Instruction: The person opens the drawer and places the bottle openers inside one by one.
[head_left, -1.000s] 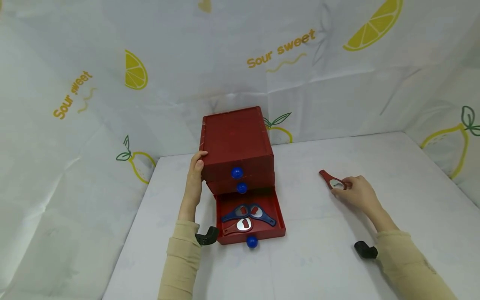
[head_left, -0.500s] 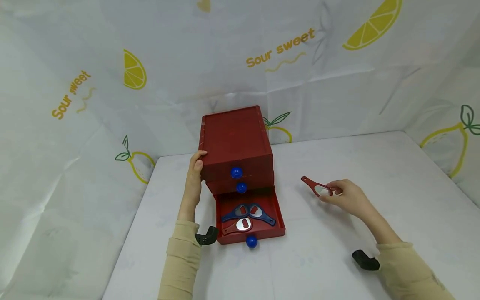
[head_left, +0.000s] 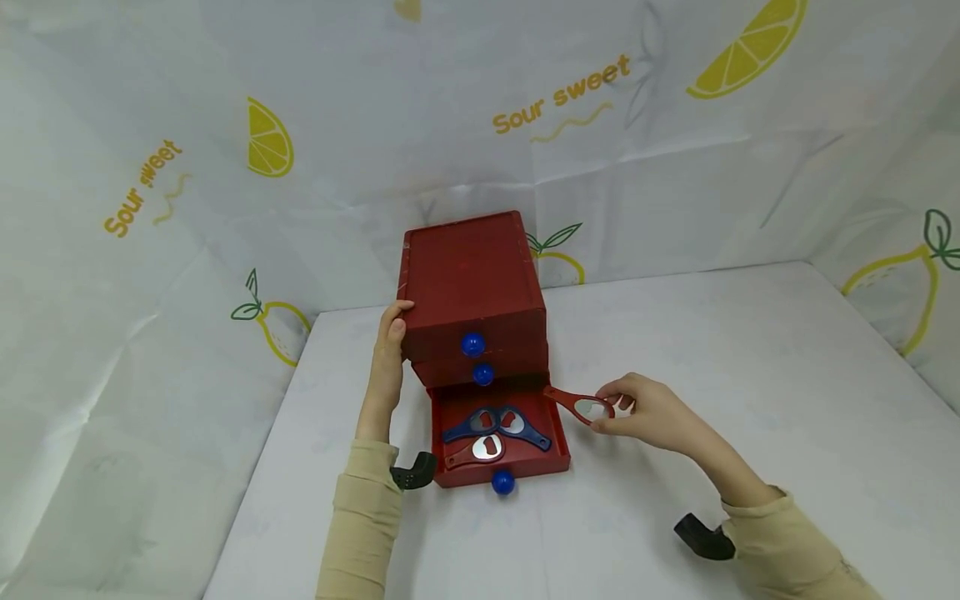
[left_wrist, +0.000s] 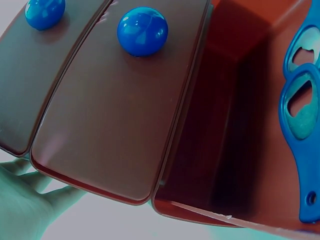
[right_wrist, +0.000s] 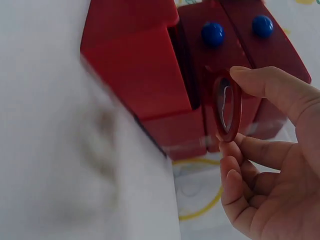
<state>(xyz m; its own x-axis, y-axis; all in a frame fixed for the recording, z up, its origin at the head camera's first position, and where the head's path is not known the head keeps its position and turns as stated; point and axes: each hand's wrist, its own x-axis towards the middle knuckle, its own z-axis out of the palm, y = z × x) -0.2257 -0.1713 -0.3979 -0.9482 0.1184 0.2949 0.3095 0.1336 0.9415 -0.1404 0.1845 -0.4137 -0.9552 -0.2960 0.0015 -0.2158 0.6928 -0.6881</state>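
Observation:
My right hand (head_left: 652, 415) pinches a red bottle opener (head_left: 588, 408) with a metal insert between thumb and fingers; its handle points left, over the right wall of the pulled-out bottom drawer (head_left: 564, 462). Seen from the right wrist, the opener (right_wrist: 227, 107) is nearly edge-on. Inside the drawer lie two blue bottle openers (head_left: 528, 429) with heads together and a red one (head_left: 476, 452) in front. My left hand (head_left: 387, 358) rests against the left side of the red drawer cabinet (head_left: 468, 271), a fingertip at its top edge. In the left wrist view its fingers (left_wrist: 65, 197) look fairly straight.
Above the bottom drawer, two pushed-in drawers bear blue knobs (head_left: 473, 345). Another blue knob (head_left: 503, 482) sits on the bottom drawer's front. The cabinet stands on a white-covered table (head_left: 712, 333), before a white sheet (head_left: 337, 208) printed with lemons.
My right hand has carried the red bottle opener leftward and toward me, from the right side of the table to the drawer's right edge. The left hand and cabinet have stayed in place.

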